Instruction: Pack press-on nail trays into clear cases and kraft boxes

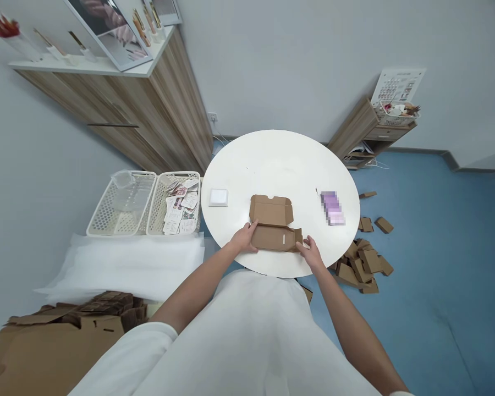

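A brown cardboard mailer box (268,238) lies partly folded on the round white table (280,159), its lid (271,210) laid back on the far side. My left hand (244,238) grips the box's left end, with the thumb and fingers around the side wall. At the other end, my right hand (309,253) holds the right side flap, which still sticks outward. A small white slot or strip shows on the box floor near that flap. To the left on the table is a white square packet (218,197). A pixelated purple stack (333,208) lies on the right.
Several folded brown boxes (361,267) are heaped on the blue floor at right. Two white baskets (152,204) stand left of the table, one with printed cards. White sheets (132,258) and a large carton (53,352) of flat cardboard are nearer me.
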Motion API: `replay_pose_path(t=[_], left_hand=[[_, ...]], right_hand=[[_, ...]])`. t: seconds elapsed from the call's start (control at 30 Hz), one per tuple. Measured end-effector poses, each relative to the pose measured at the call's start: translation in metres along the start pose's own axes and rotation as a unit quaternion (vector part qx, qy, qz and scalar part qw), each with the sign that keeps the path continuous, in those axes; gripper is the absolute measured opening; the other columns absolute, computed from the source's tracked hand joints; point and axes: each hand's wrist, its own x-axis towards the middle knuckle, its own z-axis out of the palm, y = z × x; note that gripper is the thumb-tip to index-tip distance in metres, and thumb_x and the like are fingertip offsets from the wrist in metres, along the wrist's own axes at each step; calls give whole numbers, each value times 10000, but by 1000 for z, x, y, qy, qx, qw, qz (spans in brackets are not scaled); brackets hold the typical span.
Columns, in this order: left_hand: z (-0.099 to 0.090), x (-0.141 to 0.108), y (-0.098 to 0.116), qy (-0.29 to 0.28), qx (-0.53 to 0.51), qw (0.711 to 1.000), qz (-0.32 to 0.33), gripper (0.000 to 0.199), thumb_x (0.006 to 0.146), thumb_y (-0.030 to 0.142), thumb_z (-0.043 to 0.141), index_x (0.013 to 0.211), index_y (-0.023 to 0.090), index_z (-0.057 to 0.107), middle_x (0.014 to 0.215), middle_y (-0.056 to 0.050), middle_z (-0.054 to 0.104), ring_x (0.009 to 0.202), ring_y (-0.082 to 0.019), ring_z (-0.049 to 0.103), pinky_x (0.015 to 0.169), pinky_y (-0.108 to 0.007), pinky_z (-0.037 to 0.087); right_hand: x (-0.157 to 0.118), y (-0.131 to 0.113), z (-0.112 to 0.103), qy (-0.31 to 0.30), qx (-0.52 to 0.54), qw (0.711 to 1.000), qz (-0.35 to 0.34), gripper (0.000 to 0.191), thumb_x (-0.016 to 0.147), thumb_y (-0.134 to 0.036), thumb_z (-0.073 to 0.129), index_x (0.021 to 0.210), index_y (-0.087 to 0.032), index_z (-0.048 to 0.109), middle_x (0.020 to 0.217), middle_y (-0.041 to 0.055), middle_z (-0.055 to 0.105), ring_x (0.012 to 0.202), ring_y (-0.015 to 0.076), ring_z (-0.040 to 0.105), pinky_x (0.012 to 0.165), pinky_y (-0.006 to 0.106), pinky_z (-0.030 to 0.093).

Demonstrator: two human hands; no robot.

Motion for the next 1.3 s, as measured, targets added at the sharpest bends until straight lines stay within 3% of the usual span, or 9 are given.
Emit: replay_pose_path(t=[0.17, 0.4, 0.57, 0.67, 0.77, 0.97, 1.17, 1.3], left_hand=[[1, 6, 9, -6, 6, 1000, 7, 1170, 411, 358, 776, 1365, 236, 110, 1139, -119, 417, 973, -312, 523, 759, -313, 407], [3, 5, 12, -7, 18, 1000, 4, 1123, 439, 365, 760, 1358, 224, 130, 1127, -125, 425, 964, -310, 526, 752, -311, 411], [7, 6, 9, -6, 19, 1000, 9, 1134, 442, 381, 745, 1360, 234, 95, 1153, -117, 415, 962, -307, 531, 750, -327, 418], [10, 8, 8, 1, 22, 999, 25, 1143, 448, 383, 735, 1366, 214, 76, 1154, -128, 415, 954, -311, 535, 749, -337, 421], [10, 8, 7, 7, 19, 999, 33, 1134, 455, 381, 728, 1368, 207, 78, 1146, -132, 422, 951, -311, 535, 744, -335, 421], [9, 6, 7, 10, 12, 999, 28, 1131, 450, 358, 731, 1368, 236, 80, 1133, -117, 435, 922, -297, 547, 728, -322, 420], [15, 5, 11, 8, 23, 999, 39, 1138, 444, 382, 729, 1368, 223, 85, 1129, -127, 438, 926, -313, 542, 714, -338, 428], [17, 4, 13, 12, 26, 999, 35, 1144, 444, 396, 729, 1369, 221, 78, 1131, -128, 436, 926, -311, 544, 712, -338, 430]], right_hand=[[8, -1, 8, -21, 176, 984, 32, 785, 718, -372, 492, 1373, -145, 125, 1296, 130, 421, 1025, 225, 541, 812, 351, 473], [11, -11, 3, -33, 161, 986, -9, 595, 689, -218, 398, 1281, -173, 367, 1183, 86, 528, 970, 208, 556, 803, 359, 466], [7, -10, -6, -38, 52, 994, -91, 896, 629, -237, 553, 1378, -246, 60, 1297, 87, 414, 986, 206, 538, 817, 360, 443], [8, -14, -5, -18, -2, 996, -82, 982, 614, -255, 583, 1378, -243, -33, 1238, 96, 464, 949, 223, 550, 791, 369, 441], [12, -19, -4, 16, -13, 999, -43, 928, 624, -294, 576, 1378, -216, 41, 1136, 100, 517, 902, 219, 560, 744, 344, 453], [9, -26, -10, -36, 35, 998, -49, 689, 630, -274, 554, 1274, -248, 310, 1025, 52, 541, 821, 171, 550, 680, 314, 470], [0, -44, -5, -79, 115, 988, -59, 681, 638, -353, 592, 1262, -249, 339, 1127, 69, 496, 829, 158, 551, 644, 279, 473], [3, -43, 2, -33, 101, 994, -22, 584, 719, -430, 495, 1257, -246, 360, 1123, 65, 519, 833, 150, 564, 637, 260, 460]])
